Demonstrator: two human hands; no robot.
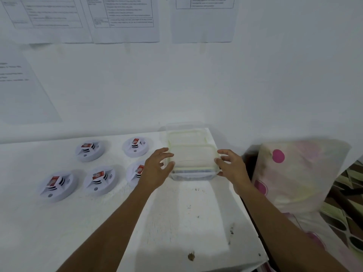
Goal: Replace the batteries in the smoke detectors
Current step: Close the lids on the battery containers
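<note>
Several round white smoke detectors lie face down on the white table (98, 222), each with a red and white battery on its back: one at the back left (89, 150), one at the back (136, 146), one at the front left (57, 185), one in the middle (100, 180), and one partly behind my left wrist (135, 172). A clear plastic container (191, 154) with a pale yellow-rimmed lid stands at the table's far right corner. My left hand (157, 169) and right hand (231, 165) flank its near end, fingers spread, touching or almost touching its sides.
Printed sheets (125, 18) are taped to the white wall behind the table. A pillow with pink dots (294, 173) leans just beyond the table's right edge, beside a patterned bedcover (349, 213). A brown chip (191, 256) marks the table near its front edge.
</note>
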